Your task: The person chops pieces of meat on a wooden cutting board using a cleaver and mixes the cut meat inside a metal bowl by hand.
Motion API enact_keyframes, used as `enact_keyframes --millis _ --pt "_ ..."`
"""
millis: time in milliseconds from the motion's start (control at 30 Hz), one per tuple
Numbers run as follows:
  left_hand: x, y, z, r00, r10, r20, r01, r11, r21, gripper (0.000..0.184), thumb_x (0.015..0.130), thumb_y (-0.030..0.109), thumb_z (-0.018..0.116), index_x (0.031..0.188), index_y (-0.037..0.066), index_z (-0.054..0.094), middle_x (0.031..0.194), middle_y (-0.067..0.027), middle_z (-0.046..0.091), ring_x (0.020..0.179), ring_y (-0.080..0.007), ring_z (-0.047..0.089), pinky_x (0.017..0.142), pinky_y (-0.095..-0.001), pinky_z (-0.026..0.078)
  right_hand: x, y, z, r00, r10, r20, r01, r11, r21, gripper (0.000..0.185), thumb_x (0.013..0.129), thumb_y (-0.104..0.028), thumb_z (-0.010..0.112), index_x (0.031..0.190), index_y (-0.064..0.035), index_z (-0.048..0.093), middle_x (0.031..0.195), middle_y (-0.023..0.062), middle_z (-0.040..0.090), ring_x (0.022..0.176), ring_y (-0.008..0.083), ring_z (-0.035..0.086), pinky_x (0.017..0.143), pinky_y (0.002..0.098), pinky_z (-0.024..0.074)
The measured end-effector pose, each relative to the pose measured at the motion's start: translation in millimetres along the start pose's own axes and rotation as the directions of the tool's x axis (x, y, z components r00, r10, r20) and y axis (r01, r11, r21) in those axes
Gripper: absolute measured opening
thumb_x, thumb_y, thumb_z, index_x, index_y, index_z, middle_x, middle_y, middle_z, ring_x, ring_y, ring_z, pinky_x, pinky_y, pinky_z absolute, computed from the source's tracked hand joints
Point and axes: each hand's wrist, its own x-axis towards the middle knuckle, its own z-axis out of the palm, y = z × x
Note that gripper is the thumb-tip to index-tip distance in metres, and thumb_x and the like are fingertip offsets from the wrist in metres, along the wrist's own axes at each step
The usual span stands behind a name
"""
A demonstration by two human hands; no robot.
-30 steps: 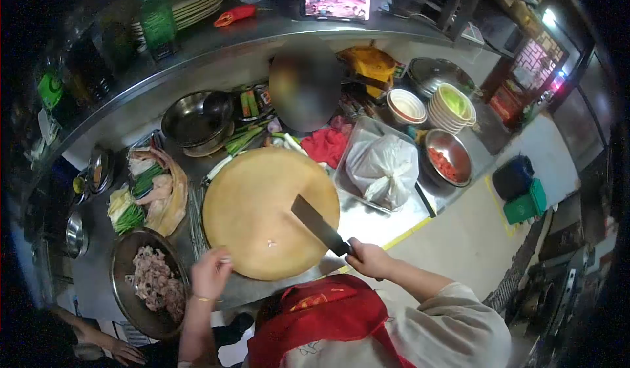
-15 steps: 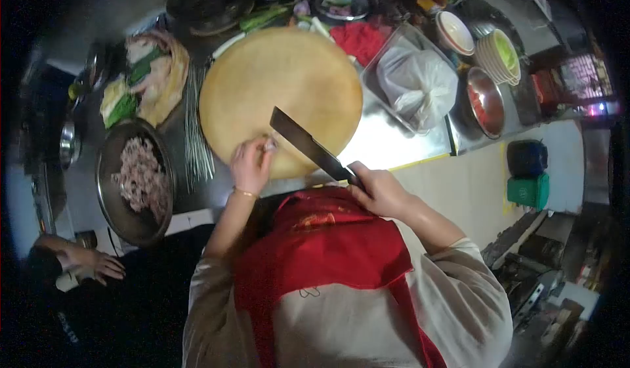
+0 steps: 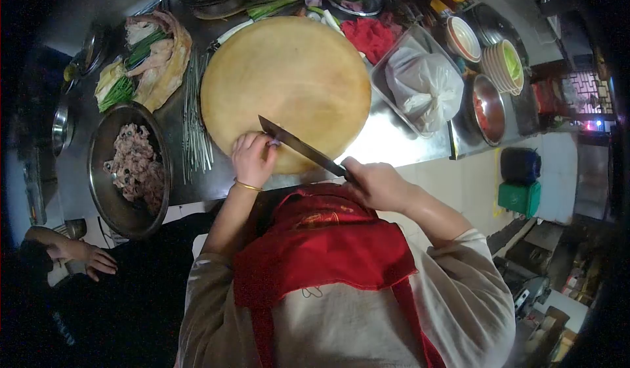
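My right hand grips a cleaver by its handle. Its dark blade slants up and left over the near part of a round wooden chopping board. At the board's near left edge, my left hand has its fingers curled around a small purplish piece, possibly onion or shallot. The blade lies right beside that piece and the fingertips; whether it touches them I cannot tell.
Left of the board are thin skewers, a metal bowl of chopped meat and raw meat with greens. A tray with a white plastic bag and a red cloth lie right. A co-worker's hand shows lower left.
The cleaver's blade has come down and left, closer to my left fingertips. My left hand has turned slightly over the purplish piece. The whole view has shifted a little.
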Motion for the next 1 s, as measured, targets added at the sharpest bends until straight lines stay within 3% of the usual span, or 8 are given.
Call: enact_keyframes --millis 267,400,467,533,633,733,867,1000 --pt "-4 -2 8 0.999 -0.002 -0.037 0.001 1.0 -0.029 0.013 0.074 0.014 0.068 0.087 0.012 0.067 0.094 -0.0061 0.065 0.092 -0.0289 0.061 0.083 -0.0413 0.047 80 -7 8 0.997 0.018 0.077 -0.027 0.994 0.106 0.028 0.09 -0.02 0.06 0.109 -0.0033 0.048 0.082 0.0242 0.064 0.082 0.0452 0.063 0.073 0.0524 0.0499" --pt "-6 1 3 0.999 -0.002 -0.04 0.001 1.0 -0.026 0.016 0.072 0.014 0.068 0.088 0.011 0.066 0.096 -0.0071 0.065 0.092 -0.0299 0.06 0.084 -0.0437 0.046 38 -2 -2 0.989 0.06 0.137 -0.079 0.987 0.139 0.029 0.091 -0.023 0.061 0.107 -0.0024 0.049 0.085 0.0258 0.063 0.088 0.0449 0.063 0.077 0.0511 0.0494" --pt "-9 -5 5 1.0 0.004 -0.013 -0.004 1.0 -0.003 0.023 0.071 0.014 0.069 0.094 0.012 0.065 0.1 -0.0079 0.064 0.094 -0.0311 0.059 0.085 -0.0453 0.046 -2 17 -9 0.989 0.06 0.133 -0.072 0.994 0.081 0.023 0.091 -0.018 0.06 0.103 -0.0043 0.045 0.077 0.0202 0.061 0.073 0.0374 0.063 0.066 0.0477 0.0488" --pt "-10 -5 2 0.998 -0.036 0.049 0.037 0.999 -0.019 0.031 0.071 0.019 0.072 0.101 0.013 0.063 0.105 -0.008 0.063 0.099 -0.0319 0.059 0.088 -0.0461 0.045 -32 11 -43 0.935 0.207 0.286 -0.268 0.944 0.192 0.02 0.092 -0.015 0.06 0.102 -0.0041 0.047 0.07 0.0127 0.057 0.06 0.0252 0.06 0.056 0.0398 0.0471" --pt "9 13 -9 0.997 -0.028 0.077 0.023 0.998 0.064 0.042 0.074 0.029 0.074 0.111 0.014 0.06 0.111 -0.0079 0.062 0.105 -0.033 0.057 0.092 -0.047 0.043 -68 37 -38 0.947 0.236 0.22 -0.295 0.91 0.29 0.024 0.092 -0.016 0.061 0.11 -0.0035 0.052 0.074 0.0162 0.058 0.07 0.0285 0.06 0.067 0.0416 0.0472" --pt "27 14 1 0.965 -0.004 0.263 -0.051 0.978 0.202 0.04 0.078 0.042 0.072 0.108 0.017 0.064 0.114 -0.0066 0.064 0.107 -0.0309 0.059 0.094 -0.0447 0.045 -72 53 -18 0.933 0.351 0.079 -0.352 0.849 0.394 0.02 0.093 -0.012 0.061 0.108 -0.0031 0.051 0.066 0.008 0.052 0.06 0.0167 0.05 0.059 0.0348 0.0438" --pt "42 0 4 0.914 -0.014 0.406 -0.057 0.985 0.163 0.026 0.077 0.039 0.07 0.09 0.017 0.069 0.095 -0.0072 0.066 0.087 -0.028 0.065 0.075 -0.0427 0.054 -54 73 27 0.89 0.443 -0.108 -0.3 0.747 0.594 0.02 0.094 -0.009 0.059 0.107 -0.0033 0.046 0.064 0.0026 0.051 0.048 0.012 0.05 0.043 0.0296 0.0423" --pt "49 -20 -69 0.976 -0.207 0.071 0.2 0.976 0.091 0.027 0.074 0.035 0.075 0.089 0.013 0.069 0.093 -0.0102 0.065 0.085 -0.0315 0.065 0.075 -0.0421 0.054 -49 72 31 0.89 0.446 -0.097 -0.312 0.749 0.584 0.024 0.095 -0.005 0.053 0.117 -0.0022 0.042 0.066 0.0002 0.048 0.048 0.0076 0.046 0.041 0.0245 0.0408"
